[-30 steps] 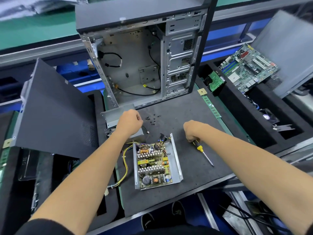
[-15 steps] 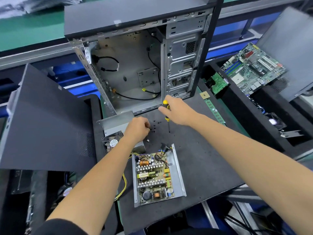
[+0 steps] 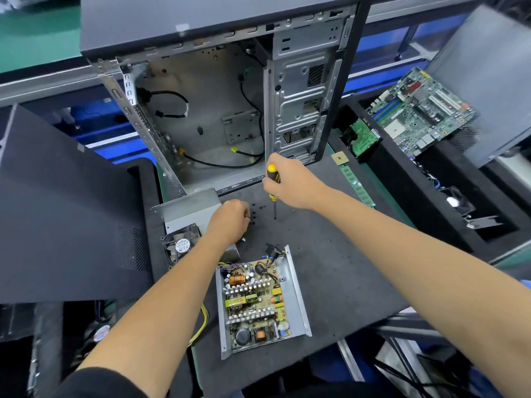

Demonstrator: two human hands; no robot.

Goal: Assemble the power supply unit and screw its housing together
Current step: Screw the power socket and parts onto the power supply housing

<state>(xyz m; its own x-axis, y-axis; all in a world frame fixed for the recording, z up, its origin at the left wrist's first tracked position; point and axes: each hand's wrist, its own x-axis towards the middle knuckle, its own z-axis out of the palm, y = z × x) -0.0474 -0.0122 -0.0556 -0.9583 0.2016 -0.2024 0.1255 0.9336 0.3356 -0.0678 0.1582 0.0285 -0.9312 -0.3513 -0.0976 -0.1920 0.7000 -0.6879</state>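
Two bare hands work over the black foam mat (image 3: 330, 282) in the single head view. Compared with half a second ago, little differs: the right hand (image 3: 290, 182), at the centre of the frame, keeps its fist round the yellow-and-black-handled screwdriver (image 3: 272, 182), held upright with the thin shaft pointing down and the tip at the mat just right of a cluster of small black screws (image 3: 254, 215); the hand sits slightly farther right of the screws than before. The left hand (image 3: 230, 219), just left of those screws, stays where it was, fingers curled with the fingertips at the screws; whether it pinches one I cannot tell. Its wrist lies over the grey sheet-metal housing cover (image 3: 189, 209), which carries a black fan (image 3: 181, 244) with a round white label too blurred to read. Below centre, the open grey metal power supply tray with its green circuit board (image 3: 255, 305) lies flat on the mat, yellow wires (image 3: 201, 326) trailing off its left side. At the top stands the empty grey computer case (image 3: 218, 110); a green motherboard (image 3: 419, 110) leans at upper right. No writing is legible anywhere.
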